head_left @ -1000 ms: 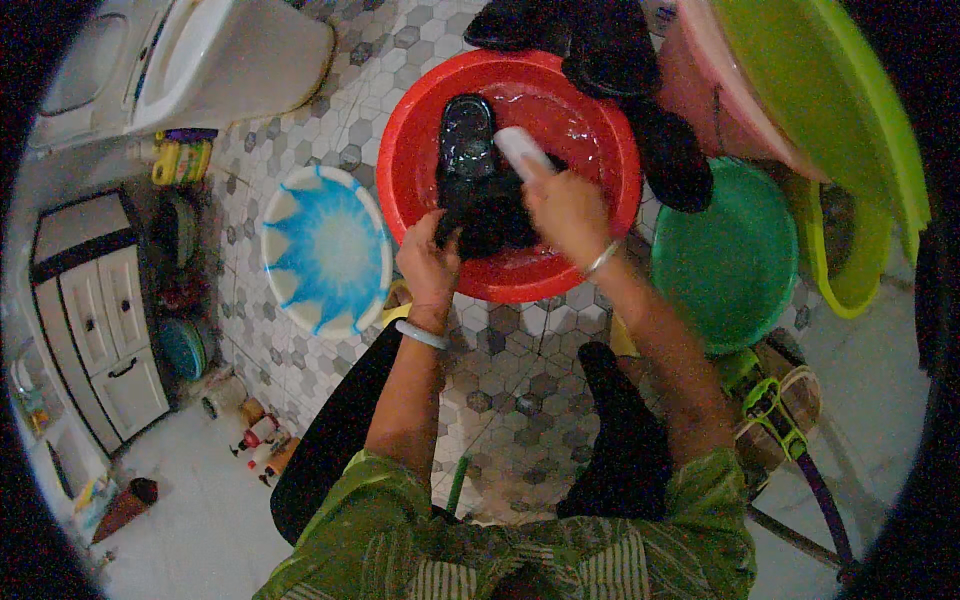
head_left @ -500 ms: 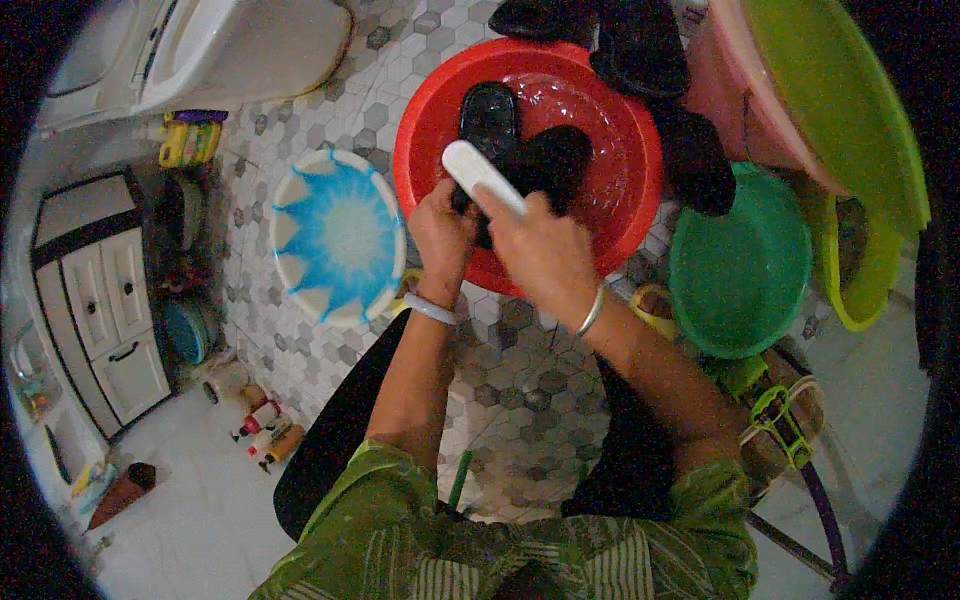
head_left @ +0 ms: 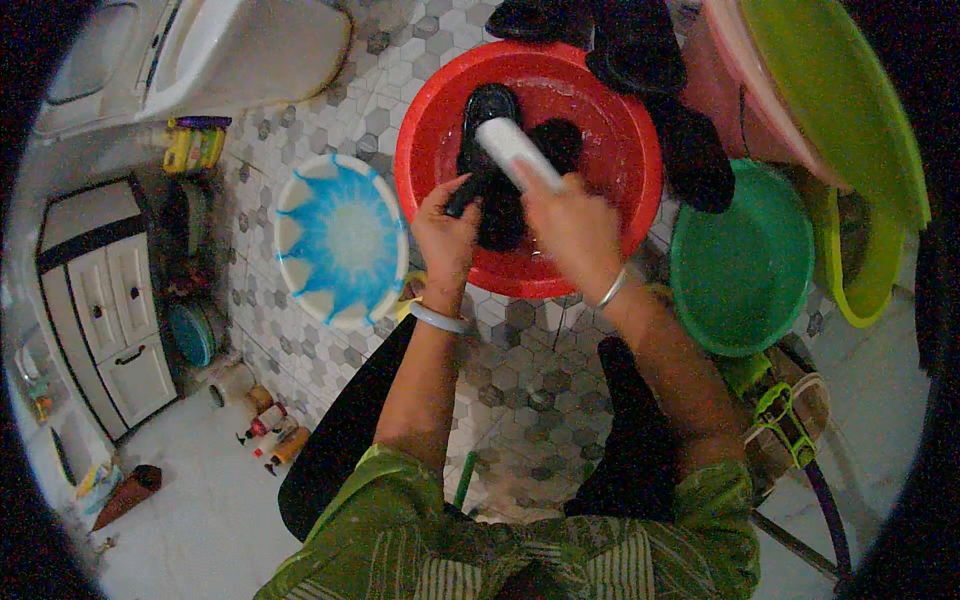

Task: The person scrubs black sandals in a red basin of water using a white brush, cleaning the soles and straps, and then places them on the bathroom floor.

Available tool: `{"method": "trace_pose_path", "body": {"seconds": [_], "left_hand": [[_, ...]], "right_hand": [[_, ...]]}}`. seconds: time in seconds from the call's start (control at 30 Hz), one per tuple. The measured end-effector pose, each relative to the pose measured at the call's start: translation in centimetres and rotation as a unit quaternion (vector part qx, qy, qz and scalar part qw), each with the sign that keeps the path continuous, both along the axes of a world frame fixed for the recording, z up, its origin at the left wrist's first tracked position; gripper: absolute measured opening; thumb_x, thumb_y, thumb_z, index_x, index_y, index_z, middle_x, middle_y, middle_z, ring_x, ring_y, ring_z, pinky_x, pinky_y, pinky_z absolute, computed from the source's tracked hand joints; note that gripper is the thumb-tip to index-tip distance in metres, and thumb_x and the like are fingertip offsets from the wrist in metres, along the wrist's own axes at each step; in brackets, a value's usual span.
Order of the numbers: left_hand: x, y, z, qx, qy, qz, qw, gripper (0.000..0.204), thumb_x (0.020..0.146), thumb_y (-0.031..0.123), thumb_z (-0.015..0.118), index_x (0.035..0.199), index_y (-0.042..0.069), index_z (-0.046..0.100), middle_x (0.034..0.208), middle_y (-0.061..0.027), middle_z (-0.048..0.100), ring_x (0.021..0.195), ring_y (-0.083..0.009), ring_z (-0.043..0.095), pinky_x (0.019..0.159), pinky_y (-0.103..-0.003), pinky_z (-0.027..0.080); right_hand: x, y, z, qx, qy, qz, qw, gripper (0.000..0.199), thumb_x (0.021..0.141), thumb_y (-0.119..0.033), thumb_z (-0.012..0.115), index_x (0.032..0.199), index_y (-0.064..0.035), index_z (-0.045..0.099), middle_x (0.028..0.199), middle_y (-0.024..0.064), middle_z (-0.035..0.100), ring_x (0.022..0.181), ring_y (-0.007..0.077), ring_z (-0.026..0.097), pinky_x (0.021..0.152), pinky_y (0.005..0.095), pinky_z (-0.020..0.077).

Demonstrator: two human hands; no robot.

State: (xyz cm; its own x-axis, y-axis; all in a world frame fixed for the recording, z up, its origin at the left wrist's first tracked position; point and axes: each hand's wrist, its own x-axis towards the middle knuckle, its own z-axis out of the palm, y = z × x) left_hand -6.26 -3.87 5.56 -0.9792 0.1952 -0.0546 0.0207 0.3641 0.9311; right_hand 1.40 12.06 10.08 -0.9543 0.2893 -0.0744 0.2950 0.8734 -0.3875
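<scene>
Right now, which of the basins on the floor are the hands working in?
The red basin. Both hands, left and right, are over it, unlike the green basin and blue-and-white basin beside it.

I see a glossy red plastic basin (head_left: 620, 130) at 12 o'clock, wet inside. The black shoe (head_left: 490, 160) in it looks matt, rubbery and wet. The white brush handle (head_left: 515, 152) reads as smooth plastic. At 3 o'clock, the green basin (head_left: 745, 265) is smooth plastic with a dull sheen. At 9 o'clock, the blue-white bowl (head_left: 340, 240) is glossy plastic. The floor tiles (head_left: 530, 370) look matt ceramic. My green sleeves (head_left: 400, 530) are soft printed cloth.
</scene>
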Motion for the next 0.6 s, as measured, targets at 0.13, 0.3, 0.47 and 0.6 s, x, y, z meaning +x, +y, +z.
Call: {"method": "trace_pose_path", "body": {"seconds": [0.13, 0.3, 0.47, 0.6], "left_hand": [[0.5, 1.5, 2.8, -0.187, 0.164, -0.087, 0.965, 0.032, 0.072, -0.005, 0.064, 0.103, 0.004, 0.065, 0.095, -0.0093, 0.065, 0.089, -0.0179, 0.062, 0.08, -0.028, 0.049], [1.0, 2.2, 1.2, -0.129, 0.135, -0.059, 0.981, 0.037, 0.067, -0.006, 0.065, 0.101, 0.007, 0.065, 0.088, -0.015, 0.064, 0.081, -0.0301, 0.062, 0.074, -0.036, 0.049], [1.2, 2.6, 3.1, -0.116, 0.051, -0.064, 0.99, 0.033, 0.07, -0.005, 0.063, 0.102, 0.002, 0.062, 0.088, -0.019, 0.066, 0.082, -0.0327, 0.066, 0.072, -0.036, 0.051], [1.0, 0.1, 1.7, -0.188, 0.127, -0.043, 0.973, 0.035, 0.07, -0.006, 0.063, 0.104, 0.003, 0.061, 0.085, -0.018, 0.066, 0.075, -0.0276, 0.066, 0.069, -0.032, 0.05]], "right_hand": [[-2.4, 8.0, -5.4, -0.025, 0.046, -0.031, 0.998, 0.035, 0.087, -0.027, 0.049, 0.122, -0.0255, 0.056, 0.07, 0.0207, 0.064, 0.06, 0.038, 0.062, 0.057, 0.0484, 0.0516], [-4.3, 11.0, -12.8, -0.115, 0.021, -0.083, 0.99, 0.034, 0.087, -0.03, 0.048, 0.118, -0.0201, 0.059, 0.076, 0.0211, 0.064, 0.067, 0.0411, 0.062, 0.064, 0.051, 0.0513], [-3.7, 11.4, -9.5, -0.19, 0.016, -0.038, 0.981, 0.04, 0.091, -0.032, 0.044, 0.128, -0.0181, 0.052, 0.086, 0.0214, 0.063, 0.076, 0.0375, 0.063, 0.068, 0.0458, 0.0495], [0.6, 2.3, 1.3, -0.146, -0.013, 0.062, 0.987, 0.039, 0.088, -0.026, 0.053, 0.127, -0.0265, 0.053, 0.072, 0.018, 0.055, 0.06, 0.0335, 0.059, 0.057, 0.0459, 0.0482]]}}
